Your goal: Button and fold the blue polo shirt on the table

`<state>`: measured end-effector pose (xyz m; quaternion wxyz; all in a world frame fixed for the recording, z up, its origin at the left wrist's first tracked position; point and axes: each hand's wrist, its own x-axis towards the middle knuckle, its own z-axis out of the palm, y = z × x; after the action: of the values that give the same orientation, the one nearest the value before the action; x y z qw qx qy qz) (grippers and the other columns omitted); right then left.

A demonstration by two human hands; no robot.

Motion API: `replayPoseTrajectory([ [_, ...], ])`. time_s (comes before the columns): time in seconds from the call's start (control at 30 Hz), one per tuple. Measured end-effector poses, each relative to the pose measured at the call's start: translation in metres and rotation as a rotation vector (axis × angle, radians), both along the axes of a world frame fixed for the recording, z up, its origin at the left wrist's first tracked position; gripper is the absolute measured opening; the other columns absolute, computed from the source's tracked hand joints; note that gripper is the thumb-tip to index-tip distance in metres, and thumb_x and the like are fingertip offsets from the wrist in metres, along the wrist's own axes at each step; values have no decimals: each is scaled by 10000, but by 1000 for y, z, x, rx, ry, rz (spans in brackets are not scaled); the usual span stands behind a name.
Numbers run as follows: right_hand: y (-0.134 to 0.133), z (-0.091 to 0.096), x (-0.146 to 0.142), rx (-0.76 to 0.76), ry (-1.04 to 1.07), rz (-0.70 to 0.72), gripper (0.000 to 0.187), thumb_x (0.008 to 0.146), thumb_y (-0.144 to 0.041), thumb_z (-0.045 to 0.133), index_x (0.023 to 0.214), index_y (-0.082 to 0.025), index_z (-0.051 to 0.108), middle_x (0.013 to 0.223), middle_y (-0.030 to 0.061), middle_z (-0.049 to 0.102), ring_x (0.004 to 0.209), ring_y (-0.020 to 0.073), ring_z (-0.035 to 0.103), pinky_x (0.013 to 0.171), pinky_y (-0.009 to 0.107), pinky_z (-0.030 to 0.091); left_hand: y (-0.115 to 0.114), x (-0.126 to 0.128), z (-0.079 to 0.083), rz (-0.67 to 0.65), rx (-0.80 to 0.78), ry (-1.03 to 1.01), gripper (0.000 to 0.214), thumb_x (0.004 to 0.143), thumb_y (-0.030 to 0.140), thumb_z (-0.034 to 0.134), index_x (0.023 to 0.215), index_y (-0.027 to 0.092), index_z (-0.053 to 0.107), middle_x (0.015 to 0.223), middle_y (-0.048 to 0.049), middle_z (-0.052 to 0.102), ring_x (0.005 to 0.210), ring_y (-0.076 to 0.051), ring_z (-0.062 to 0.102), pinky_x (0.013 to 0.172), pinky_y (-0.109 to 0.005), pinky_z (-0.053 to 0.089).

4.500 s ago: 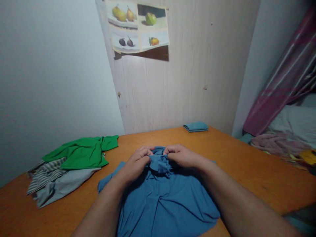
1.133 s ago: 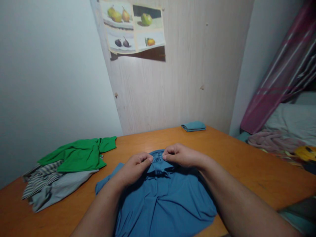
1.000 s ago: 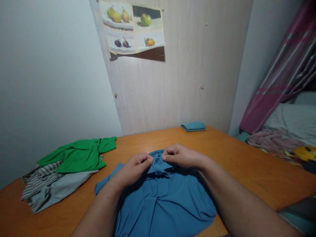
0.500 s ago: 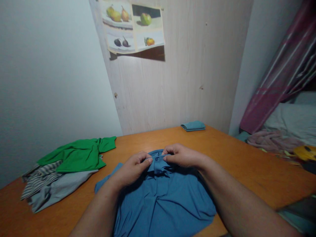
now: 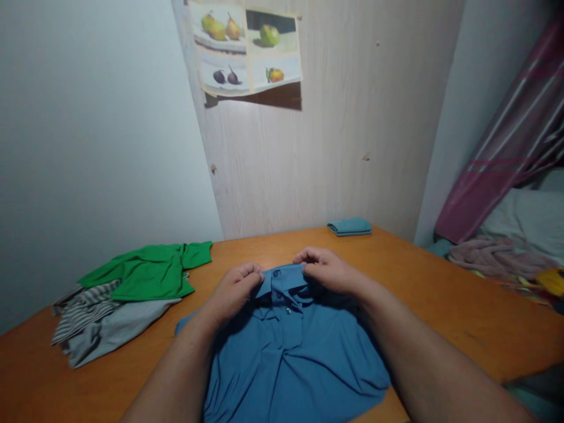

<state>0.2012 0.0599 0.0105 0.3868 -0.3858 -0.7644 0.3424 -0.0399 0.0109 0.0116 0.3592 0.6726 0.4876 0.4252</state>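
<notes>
A blue collared shirt [image 5: 291, 358] lies front side up on the orange table, its lower part running out of the frame. My left hand [image 5: 238, 288] pinches the left side of its collar between thumb and fingers. On the other side, my right hand [image 5: 324, 269] grips the collar's right end. Stretched between the two hands, the collar [image 5: 286, 277] stands raised, with a dark button at its middle. A lighter button shows lower on the placket. Both forearms lie over the shirt's sides and hide parts of it.
At left, a green shirt [image 5: 152, 273] lies on striped and grey clothes [image 5: 123, 329]. A folded blue-green cloth [image 5: 350, 226] rests at the table's [image 5: 432, 305] back edge. Fruit pictures [image 5: 247, 53] hang on the wall; a pink curtain [image 5: 476, 176] hangs at right.
My hands have moved slightly apart, pulling the collar flatter and wider. The collar's button and a lower placket button now show more plainly. The view has shifted a little to the left.
</notes>
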Motion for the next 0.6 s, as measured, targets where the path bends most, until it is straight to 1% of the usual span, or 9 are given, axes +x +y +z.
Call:
replayPoseTrajectory([
  [0.07,5,-2,0,90,36,-99,276,732,-128,557,981,-195,654,1028,76,672,928,190,602,810,313,465,1,-2,1,68,34,-37,211,794,390,577,733,188,569,618,36,476,551,-116,420,517,-223,329],
  [0.13,10,-4,1,162,63,-189,250,760,-178,572,997,-204,647,1059,76,665,984,202,596,871,335,452,3,-6,3,124,61,-76,217,806,396,559,743,189,576,642,21,520,586,-131,467,551,-234,374],
  [0.2,13,-6,2,179,66,-233,200,794,-251,565,967,-198,648,999,67,670,940,202,600,841,331,455,4,-9,5,156,77,-114,219,812,397,547,741,192,574,667,16,544,626,-142,498,593,-241,406],
  [0.3,14,-9,2,154,-12,-238,197,829,-354,540,827,-184,639,809,42,647,790,189,583,709,296,437,6,-16,6,155,114,-150,208,812,380,554,732,189,576,702,19,559,675,-143,515,646,-243,420],
  [0.4,16,-14,2,120,-92,-248,310,858,-440,504,708,-183,595,684,24,583,676,172,532,614,276,383,3,-21,7,112,98,-151,234,825,376,545,713,178,602,715,12,586,694,-143,528,674,-250,420],
  [0.47,19,-17,3,102,-100,-267,366,873,-483,480,689,-183,582,674,26,577,650,166,516,591,272,363,-1,-21,7,24,-10,-123,285,832,404,530,720,167,643,709,-10,618,672,-152,541,652,-260,421],
  [0.53,23,-20,5,91,-86,-300,398,880,-512,464,694,-181,583,680,32,590,640,165,515,579,270,355,-4,-20,8,-85,-129,-96,338,834,448,535,789,151,690,721,-42,656,655,-161,561,637,-267,423],
  [0.57,25,-22,6,84,-79,-317,406,881,-519,460,698,-179,586,680,35,596,636,164,518,574,268,353,-5,-19,7,-112,-158,-98,363,835,470,545,845,143,703,750,-59,675,662,-163,573,638,-266,424],
  [0.6,27,-23,7,75,-73,-332,410,881,-521,458,701,-178,591,678,37,598,633,163,522,568,266,351,-4,-18,6,-103,-157,-109,383,833,488,558,897,140,704,788,-72,689,677,-162,583,642,-262,423],
])
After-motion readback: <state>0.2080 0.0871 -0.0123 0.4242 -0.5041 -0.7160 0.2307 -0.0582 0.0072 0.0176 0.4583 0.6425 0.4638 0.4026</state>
